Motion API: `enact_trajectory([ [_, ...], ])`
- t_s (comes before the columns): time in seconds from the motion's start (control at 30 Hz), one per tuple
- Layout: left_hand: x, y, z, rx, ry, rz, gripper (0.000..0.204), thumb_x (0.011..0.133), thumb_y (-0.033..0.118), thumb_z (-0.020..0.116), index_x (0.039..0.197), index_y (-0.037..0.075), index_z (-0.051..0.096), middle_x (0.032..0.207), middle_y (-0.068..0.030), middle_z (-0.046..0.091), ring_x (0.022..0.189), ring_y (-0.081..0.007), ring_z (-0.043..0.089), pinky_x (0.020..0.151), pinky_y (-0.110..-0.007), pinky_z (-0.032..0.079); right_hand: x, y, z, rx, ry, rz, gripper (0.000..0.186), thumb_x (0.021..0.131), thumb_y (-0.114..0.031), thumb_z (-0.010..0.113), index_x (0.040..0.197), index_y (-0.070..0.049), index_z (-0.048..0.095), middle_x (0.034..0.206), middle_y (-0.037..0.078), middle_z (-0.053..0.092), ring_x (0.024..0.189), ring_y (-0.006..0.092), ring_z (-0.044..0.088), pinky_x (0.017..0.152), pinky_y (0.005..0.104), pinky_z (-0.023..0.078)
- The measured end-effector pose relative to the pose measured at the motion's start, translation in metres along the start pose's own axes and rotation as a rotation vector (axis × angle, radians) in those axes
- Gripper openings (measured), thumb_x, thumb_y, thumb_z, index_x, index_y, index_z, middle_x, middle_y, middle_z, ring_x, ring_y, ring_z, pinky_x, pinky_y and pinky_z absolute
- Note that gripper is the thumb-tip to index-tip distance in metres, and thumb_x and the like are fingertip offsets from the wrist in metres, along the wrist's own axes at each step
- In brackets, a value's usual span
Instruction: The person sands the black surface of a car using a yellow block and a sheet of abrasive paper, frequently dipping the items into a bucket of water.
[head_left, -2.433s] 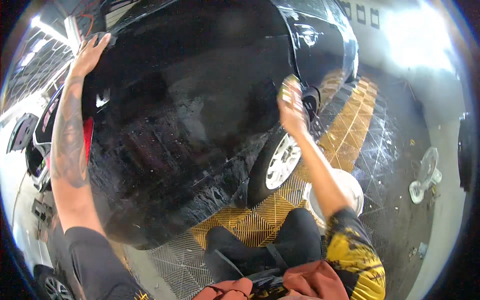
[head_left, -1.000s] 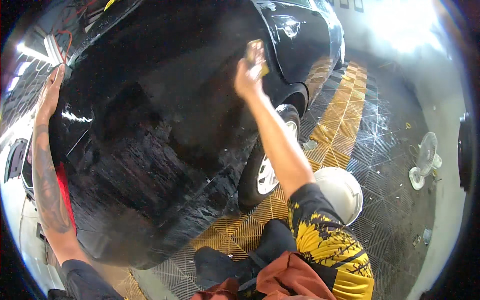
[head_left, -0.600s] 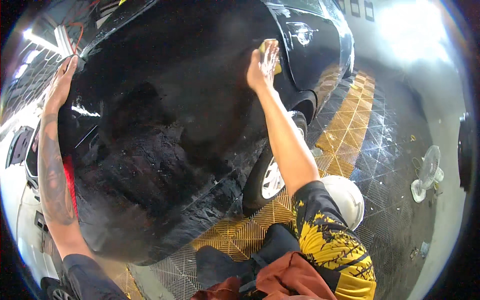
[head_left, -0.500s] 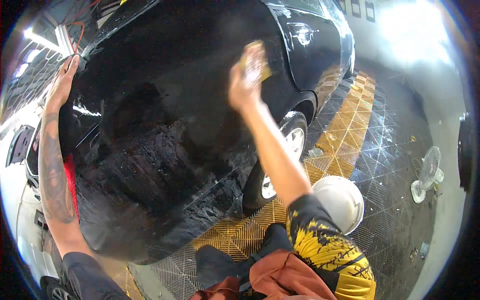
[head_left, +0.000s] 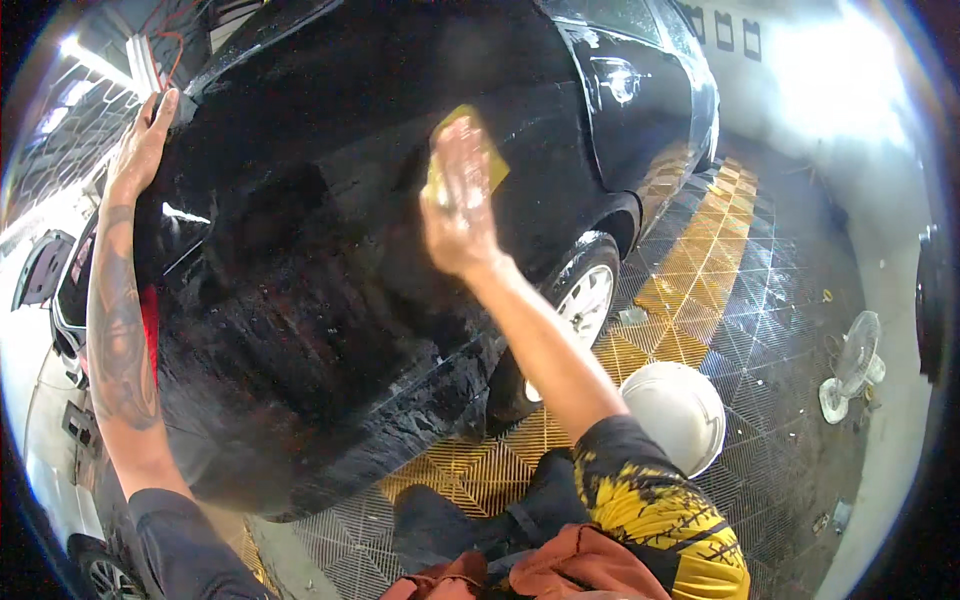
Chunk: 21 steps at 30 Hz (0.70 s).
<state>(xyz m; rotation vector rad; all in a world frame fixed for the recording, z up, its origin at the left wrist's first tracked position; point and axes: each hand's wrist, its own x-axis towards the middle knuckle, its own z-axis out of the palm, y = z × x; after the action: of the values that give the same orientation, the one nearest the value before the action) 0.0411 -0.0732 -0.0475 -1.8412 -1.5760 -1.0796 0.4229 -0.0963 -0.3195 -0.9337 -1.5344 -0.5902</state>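
Note:
The wet black car body panel [head_left: 330, 280] fills the middle, with streaks and smears across it. My left hand [head_left: 148, 145] rests with extended fingers on the car's edge at upper left, beside a red tail light [head_left: 152, 330]; its fingertips are partly hidden by that edge. My right hand [head_left: 460, 205] holds a yellow pad [head_left: 492, 168] against the middle of the panel; the fingers are wet and blurred. The wheel [head_left: 585, 300] with a white rim is behind my right forearm, below the wheel arch.
A white bucket [head_left: 675, 410] stands beside my right elbow on yellow and grey grate tiles [head_left: 700, 270]. A fan [head_left: 855, 355] is near the right wall [head_left: 890, 200]. A white car [head_left: 55, 420] is at left. My dark-clad legs [head_left: 430, 520] are below.
My right hand and the yellow pad have moved left and down across the panel from near the door seam. My left hand still rests at the upper-left edge, shifted slightly in view.

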Motion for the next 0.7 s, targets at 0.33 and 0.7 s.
enact_trajectory([
  [0.33,0.005,-0.004,0.005,-0.018,0.06,0.074,0.099,0.085,0.084,0.03,0.153,0.013,0.032,0.152,-0.02,0.039,0.143,-0.0352,0.034,0.117,-0.044,0.023,-0.026,-0.008,-0.017,0.032,-0.12,0.157,0.074,0.095,-0.02,0.044,0.148,0.016,0.006,0.155,0.038,0.002,0.146,0.0506,0.003,0.121,0.0527,0.001],
  [0.7,0.007,-0.007,0.003,-0.017,0.104,0.11,0.093,0.088,0.081,0.031,0.15,0.012,0.038,0.151,-0.0202,0.041,0.142,-0.0363,0.035,0.116,-0.045,0.025,-0.034,0.026,-0.008,-0.041,0.03,0.186,0.072,0.094,-0.014,0.044,0.151,0.011,0.008,0.158,0.033,0.004,0.148,0.0464,0.003,0.122,0.0489,0.003],
])
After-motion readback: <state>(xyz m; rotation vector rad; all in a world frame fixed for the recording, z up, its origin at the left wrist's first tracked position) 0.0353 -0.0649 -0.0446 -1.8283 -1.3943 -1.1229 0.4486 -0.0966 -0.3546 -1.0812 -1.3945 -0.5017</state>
